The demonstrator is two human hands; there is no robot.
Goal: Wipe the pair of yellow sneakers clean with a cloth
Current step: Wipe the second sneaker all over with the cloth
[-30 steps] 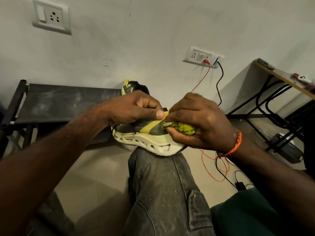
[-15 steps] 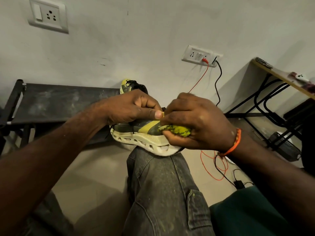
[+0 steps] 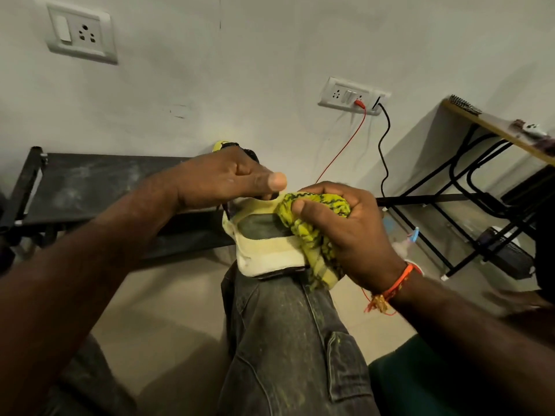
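Yellow suede and grey mesh make up the sneaker point(image 3: 264, 235), which stands heel-end toward the camera on the person's raised knee point(image 3: 285, 310); its pale yellow heel panel looks scuffed and dull, the white sole edge beneath it smudged, and a dark strip of outsole shows where it meets the jeans. One sneaker is in the hands. Just beyond it, behind the left hand, a small yellow-and-black piece point(image 3: 223, 145) shows that may be the second sneaker, though too little is visible to be sure.

One cloth point(image 3: 312, 235), yellow-green with black zigzag marks, is bunched against the sneaker's right side and hangs down past the sole. The right hand point(image 3: 351, 235) grips that cloth, fingers and thumb curled round the wad and pressing it to the shoe. The left hand point(image 3: 222, 181) holds the sneaker from above at its collar, thumb stretched out over the top, fingers curled down behind it.

Beyond the sneaker stand one dark bench point(image 3: 99, 187) to its left and one table point(image 3: 495, 133) to its right. Two wall sockets are counted: one point(image 3: 81, 33) up left of the sneaker, one point(image 3: 351, 96) up right with a red wire point(image 3: 345, 145) and a black wire point(image 3: 383, 151) plugged in.
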